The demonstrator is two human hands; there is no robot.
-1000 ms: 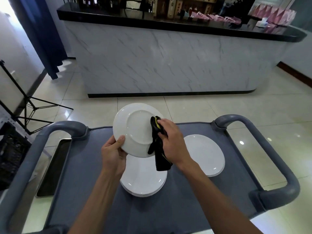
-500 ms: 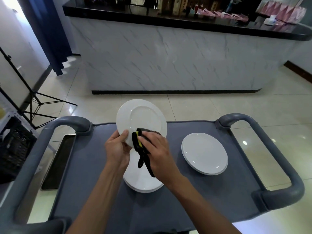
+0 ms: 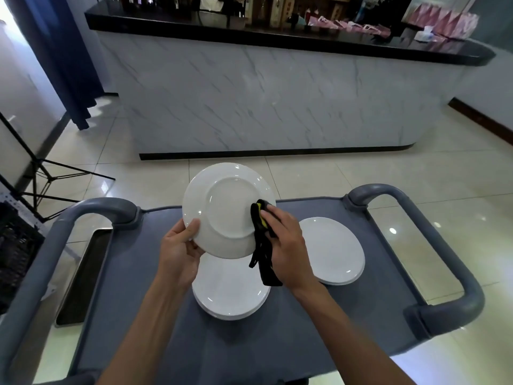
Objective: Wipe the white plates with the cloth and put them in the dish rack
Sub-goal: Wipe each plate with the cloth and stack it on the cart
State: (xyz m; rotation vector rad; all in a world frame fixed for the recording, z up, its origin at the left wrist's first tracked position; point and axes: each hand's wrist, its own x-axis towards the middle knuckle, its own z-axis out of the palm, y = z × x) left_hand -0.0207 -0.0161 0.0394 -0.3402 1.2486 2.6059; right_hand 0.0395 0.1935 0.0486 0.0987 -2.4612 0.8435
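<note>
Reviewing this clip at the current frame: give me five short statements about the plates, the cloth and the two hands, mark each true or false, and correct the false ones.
1. The left hand holds the raised plate by its lower left rim. True.
2. The raised plate shows its underside, with the foot ring, to the camera. True.
3. The cloth is white. False: it is black with a yellow patch.
4. The right hand is empty. False: it grips the cloth against the plate's right side.
5. Only one plate lies on the cart. False: a stack lies under the hands and a right plate beside it.
</note>
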